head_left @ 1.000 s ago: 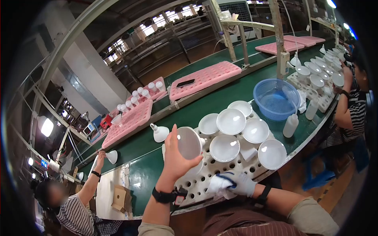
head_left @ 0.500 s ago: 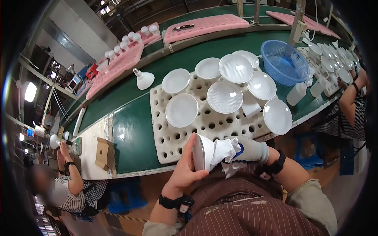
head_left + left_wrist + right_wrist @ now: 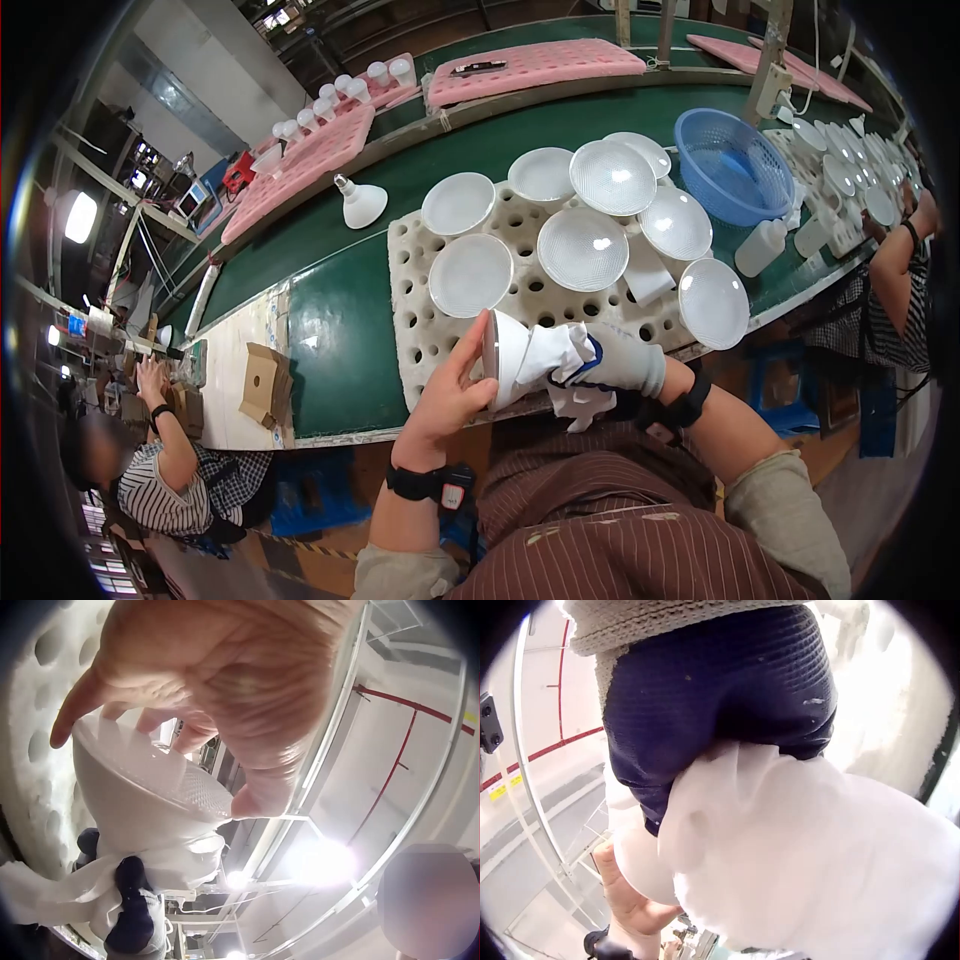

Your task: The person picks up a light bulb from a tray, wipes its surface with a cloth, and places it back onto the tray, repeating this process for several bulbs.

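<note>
My bare left hand (image 3: 447, 395) grips a white reflector bulb (image 3: 512, 352) by the rim of its wide lens face, which is turned to the left. In the left wrist view, thumb and fingers spread across the ribbed lens of the bulb (image 3: 142, 787). My right hand (image 3: 625, 362), in a grey glove with dark blue coating, holds a white cloth (image 3: 556, 352) around the narrow end of the bulb. The cloth (image 3: 802, 847) covers that end in the right wrist view, below the glove's blue fingers (image 3: 720, 690). Both hands are at the front edge of a holed foam tray (image 3: 420, 350).
Several reflector bulbs (image 3: 582, 248) stand lens-up in the tray. One bulb (image 3: 364, 204) lies on the green bench to the left. A blue basket (image 3: 735, 170) and a white bottle (image 3: 762, 248) are at the right. Pink foam trays (image 3: 540, 72) line the back. Another person works at either side.
The left hand has brought the bulb from over the tray down to the front edge and turned it sideways. The right hand's cloth has gone onto its narrow end. The head view has tilted down.
</note>
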Tool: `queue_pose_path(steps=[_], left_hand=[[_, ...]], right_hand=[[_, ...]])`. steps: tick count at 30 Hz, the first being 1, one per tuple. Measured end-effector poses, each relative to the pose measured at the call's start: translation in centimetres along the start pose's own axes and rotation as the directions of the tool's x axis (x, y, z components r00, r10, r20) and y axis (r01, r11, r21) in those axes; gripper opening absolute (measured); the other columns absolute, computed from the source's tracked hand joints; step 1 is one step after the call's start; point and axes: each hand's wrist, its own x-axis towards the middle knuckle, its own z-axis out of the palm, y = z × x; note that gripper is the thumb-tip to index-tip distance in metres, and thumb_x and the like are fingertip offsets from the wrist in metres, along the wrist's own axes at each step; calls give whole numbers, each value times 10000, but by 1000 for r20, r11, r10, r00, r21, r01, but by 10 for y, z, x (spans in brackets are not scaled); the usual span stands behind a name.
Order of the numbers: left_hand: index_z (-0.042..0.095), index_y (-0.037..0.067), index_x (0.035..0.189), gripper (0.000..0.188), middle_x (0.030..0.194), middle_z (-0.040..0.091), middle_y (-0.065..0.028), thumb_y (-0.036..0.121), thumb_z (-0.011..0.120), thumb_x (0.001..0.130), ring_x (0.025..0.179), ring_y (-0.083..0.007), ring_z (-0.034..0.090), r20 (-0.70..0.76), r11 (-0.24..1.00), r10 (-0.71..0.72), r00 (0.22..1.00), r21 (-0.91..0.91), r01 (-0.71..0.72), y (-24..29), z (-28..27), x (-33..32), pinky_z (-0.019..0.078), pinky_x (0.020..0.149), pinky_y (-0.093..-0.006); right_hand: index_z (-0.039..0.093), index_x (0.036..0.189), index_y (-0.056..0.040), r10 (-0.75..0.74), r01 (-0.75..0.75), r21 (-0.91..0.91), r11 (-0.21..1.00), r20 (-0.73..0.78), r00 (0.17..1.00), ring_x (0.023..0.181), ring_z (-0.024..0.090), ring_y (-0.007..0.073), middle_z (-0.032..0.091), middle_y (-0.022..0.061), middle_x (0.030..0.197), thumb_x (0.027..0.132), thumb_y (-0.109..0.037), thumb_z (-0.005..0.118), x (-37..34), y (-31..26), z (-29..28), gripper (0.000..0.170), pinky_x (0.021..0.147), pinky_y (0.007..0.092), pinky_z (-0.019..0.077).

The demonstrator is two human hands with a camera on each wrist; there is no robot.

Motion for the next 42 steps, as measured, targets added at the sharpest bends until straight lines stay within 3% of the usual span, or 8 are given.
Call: queue_pose_path(steps=[3,14,23,28,30,32,35,42], left_hand=[[171,40,1541,881,1548,266,-116,11,549,746,1451,-237,228,-28,997,-30,999,70,32,-3,2,4,222,1144,-323],[186,49,1539,802,1538,277,-142,-36,506,809,1426,-227,267,-34,995,-98,995,-17,97,-13,-3,2,345,1069,-329],[211,20,1525,782,1540,281,-140,2,562,827,1433,-238,259,-101,995,-98,990,24,101,-10,5,6,372,1051,-350],[225,-2,1513,783,1520,317,-157,17,567,809,1429,-245,268,-73,996,-54,996,62,59,-10,5,-3,350,1072,-349],[227,-10,1510,776,1516,322,-163,24,563,811,1421,-246,281,-119,997,-73,990,11,74,-18,5,0,318,1092,-347],[229,-17,1507,770,1512,328,-170,31,560,814,1412,-247,294,-153,995,-90,984,-44,84,-21,8,6,287,1112,-345],[240,-32,1499,748,1496,348,-178,39,553,822,1400,-252,307,-215,962,-247,945,-168,213,-16,11,10,227,1136,-333],[195,49,1534,903,1517,289,-132,73,595,725,1388,-248,313,-17,995,23,1000,102,-22,-34,-1,-9,369,1060,-420]], right_hand=[[640,1047,-31,158,-153,-58,986,84,984,831,657,263,687,130,923,802,-370,731,11,10,-2,427,766,355,509],[659,993,-22,269,-277,13,961,188,944,772,642,196,691,104,868,757,-317,796,18,6,-19,401,744,328,504],[664,1015,-21,74,-87,81,993,148,986,813,625,165,686,80,883,773,-313,787,13,18,-19,399,771,311,490],[661,1050,-33,219,-209,-70,975,198,956,839,633,177,684,109,888,839,-367,709,11,17,-9,399,797,329,494],[653,1111,-57,88,-107,110,988,159,983,855,653,227,688,135,925,857,-367,677,4,32,5,401,801,340,502],[620,1202,-84,-117,138,-248,959,101,988,885,663,273,688,146,999,843,-330,692,-1,23,10,441,809,355,509],[570,1286,-102,-36,54,-172,984,105,994,918,659,302,681,145,1064,801,-289,722,-7,21,12,542,809,371,512],[638,1153,-71,-23,42,-156,987,121,992,862,669,296,694,155,994,810,-303,716,1,41,4,422,799,368,513]])
